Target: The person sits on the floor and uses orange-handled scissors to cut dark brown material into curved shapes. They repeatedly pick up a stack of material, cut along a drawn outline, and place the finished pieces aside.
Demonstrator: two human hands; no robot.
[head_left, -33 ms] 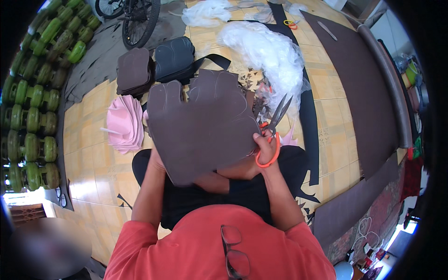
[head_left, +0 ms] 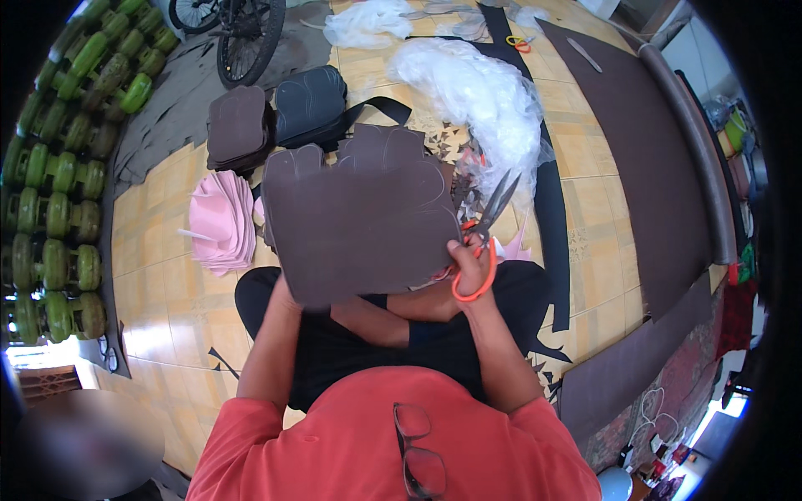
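Observation:
A dark brown sheet of leather-like material [head_left: 359, 225], with a scalloped far edge and pale outlines drawn on it, is held up over my crossed legs. My left hand [head_left: 285, 290] grips its near left side, with the fingers hidden behind the sheet. At the right edge, my right hand [head_left: 473, 262] pinches the sheet under the thumb. The same hand also carries scissors [head_left: 499, 203] with orange handles, one loop hanging over the wrist and the blades pointing away to the far right. More brown pieces [head_left: 384, 142] with drawn outlines lie just beyond the sheet.
Pink cut sheets [head_left: 222, 221] are stacked at the left. Brown [head_left: 240, 125] and black [head_left: 309, 104] stacked pieces sit farther off. Crumpled clear plastic [head_left: 468, 92], a yellow-and-red pair of scissors [head_left: 519, 44] and a brown roll [head_left: 693, 159] lie rightward. Green gas cylinders [head_left: 58, 217] line the left.
The brown sheet's near edge has shifted away from my body, uncovering more of my crossed legs. Both hands keep their hold, and the right hand with the scissors has moved slightly left.

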